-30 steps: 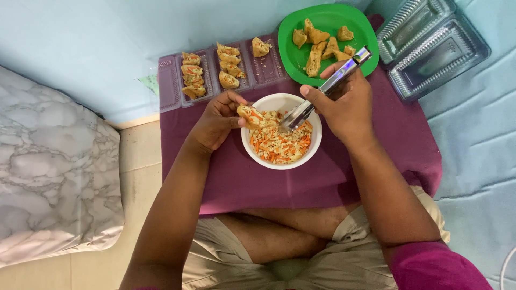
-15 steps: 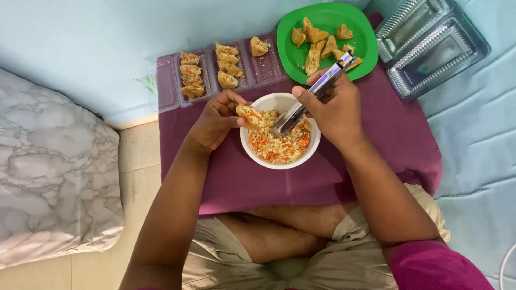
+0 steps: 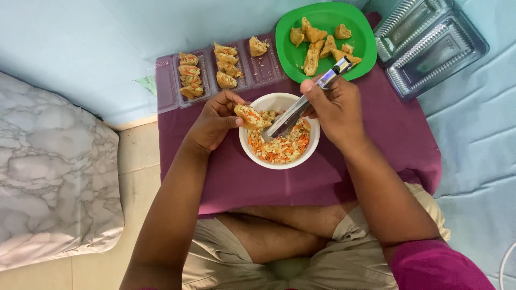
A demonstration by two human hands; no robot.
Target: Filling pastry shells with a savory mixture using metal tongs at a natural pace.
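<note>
A crinkled fried pastry [image 3: 250,116] is gripped by the left hand [image 3: 215,121] over a round white bowl [image 3: 279,161]. Shiny metal tongs [image 3: 303,104] are held by the right hand [image 3: 336,110]; a green plate [image 3: 285,43] lies at twelve o'clock.

A low surface draped in a purple cloth [image 3: 376,134] carries the things. On it sit a white bowl [image 3: 252,156], a green plate [image 3: 287,51] and a clear tray [image 3: 166,86] (each holding food).

A home floor: tiled floor [image 3: 64,274], marbled cushion [image 3: 54,172], purple-clothed low table [image 3: 376,134] with snacks.
</note>
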